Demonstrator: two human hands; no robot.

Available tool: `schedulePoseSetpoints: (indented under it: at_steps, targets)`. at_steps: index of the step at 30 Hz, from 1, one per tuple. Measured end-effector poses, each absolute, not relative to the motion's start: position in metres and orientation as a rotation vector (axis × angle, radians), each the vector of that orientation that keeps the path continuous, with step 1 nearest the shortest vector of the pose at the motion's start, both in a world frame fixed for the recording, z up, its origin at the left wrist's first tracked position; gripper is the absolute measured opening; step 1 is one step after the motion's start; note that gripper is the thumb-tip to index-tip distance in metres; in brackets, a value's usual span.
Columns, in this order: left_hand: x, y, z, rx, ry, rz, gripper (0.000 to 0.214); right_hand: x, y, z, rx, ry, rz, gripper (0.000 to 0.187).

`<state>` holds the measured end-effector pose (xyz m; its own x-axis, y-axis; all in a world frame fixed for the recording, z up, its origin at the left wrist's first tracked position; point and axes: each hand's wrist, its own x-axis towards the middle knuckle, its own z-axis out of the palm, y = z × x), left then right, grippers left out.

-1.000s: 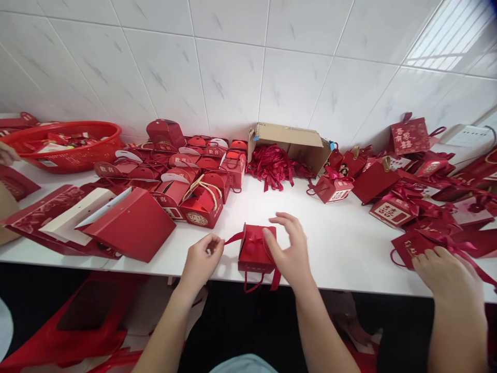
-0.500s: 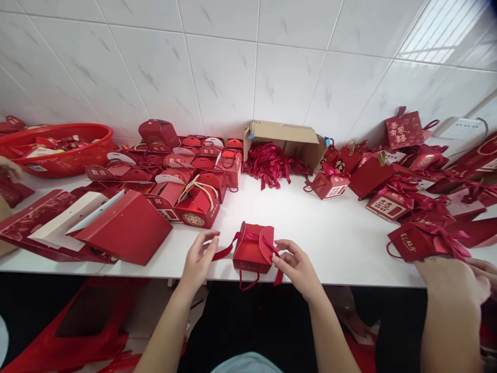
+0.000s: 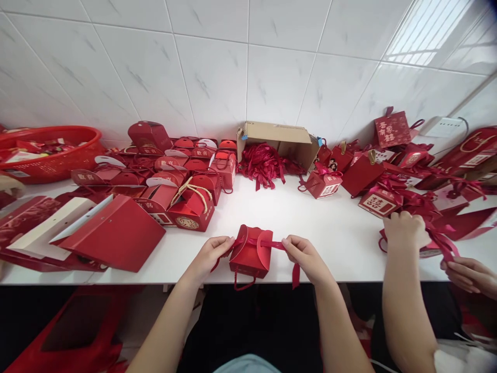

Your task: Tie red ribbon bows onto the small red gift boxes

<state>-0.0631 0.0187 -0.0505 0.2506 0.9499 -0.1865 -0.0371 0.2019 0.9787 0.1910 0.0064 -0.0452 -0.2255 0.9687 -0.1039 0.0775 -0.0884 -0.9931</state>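
Observation:
A small red gift box (image 3: 250, 263) with rounded closing flaps and a cord handle stands at the table's front edge, between my hands. A dark red ribbon (image 3: 276, 244) runs across its top through the flaps. On the left side, my left hand (image 3: 212, 254) pinches one end of this ribbon close to the box. My right hand (image 3: 305, 255) pinches the other end, which is drawn out straight to the right, its tail hanging down below my fingers.
Rows of red gift boxes (image 3: 190, 207) and larger bags (image 3: 112, 233) lie to the left, a red basket (image 3: 50, 166) behind. A carton (image 3: 277, 129) spills ribbons (image 3: 262, 163) by the wall. At right, a co-worker's hands (image 3: 407, 230) handle a ribboned box among finished-looking boxes (image 3: 380, 202).
My left hand has closed on the ribbon's left end, and my right hand has drawn the other end straight outward. The co-worker's arm on the right has swung in over a box.

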Motion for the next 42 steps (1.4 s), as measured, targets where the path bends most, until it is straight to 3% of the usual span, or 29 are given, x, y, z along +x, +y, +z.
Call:
schedulePoseSetpoints:
  at_steps: [5, 11, 16, 18, 21, 23, 27, 31, 35, 42]
  targets:
    - [-0.071, 0.019, -0.039, 1.236, 1.109, 1.006, 0.050, 0.203, 0.012, -0.032, -1.272, -1.389, 1.221, 0.039]
    - [-0.076, 0.010, -0.025, 1.312, 1.170, 0.988, 0.049, 0.209, 0.021, -0.028, -1.352, -1.525, 1.079, 0.038]
    - [-0.079, 0.013, -0.036, 1.520, 1.465, 0.981, 0.034, 0.206, 0.026, -0.036, -1.453, -1.640, 0.921, 0.031]
    - [-0.081, 0.012, -0.044, 1.629, 1.614, 1.096, 0.020, 0.206, 0.024, -0.039, -1.478, -1.643, 0.746, 0.025]
    - [-0.083, -0.001, -0.054, 1.726, 1.780, 1.284, 0.015, 0.210, 0.012, -0.042, -1.484, -1.528, 0.524, 0.025]
    - [-0.082, -0.016, -0.057, 1.729, 1.752, 1.228, 0.012, 0.213, 0.001, -0.043, -1.472, -1.503, 0.643, 0.024]
    - [-0.075, -0.038, -0.060, 1.676, 1.569, 0.881, 0.021, 0.204, -0.018, -0.049, -1.380, -1.623, 1.204, 0.033]
    - [-0.068, -0.032, -0.065, 1.533, 1.600, 0.817, 0.031, 0.178, -0.020, -0.067, -1.350, -1.447, 1.467, 0.043]
    - [-0.062, -0.018, -0.071, 1.282, 1.521, 1.019, 0.044, 0.159, -0.015, -0.080, -1.175, -0.818, 1.558, 0.047]
    - [-0.051, -0.007, -0.060, 0.443, 0.854, 1.411, 0.045, 0.156, -0.009, -0.083, -0.792, -0.182, 1.639, 0.028]
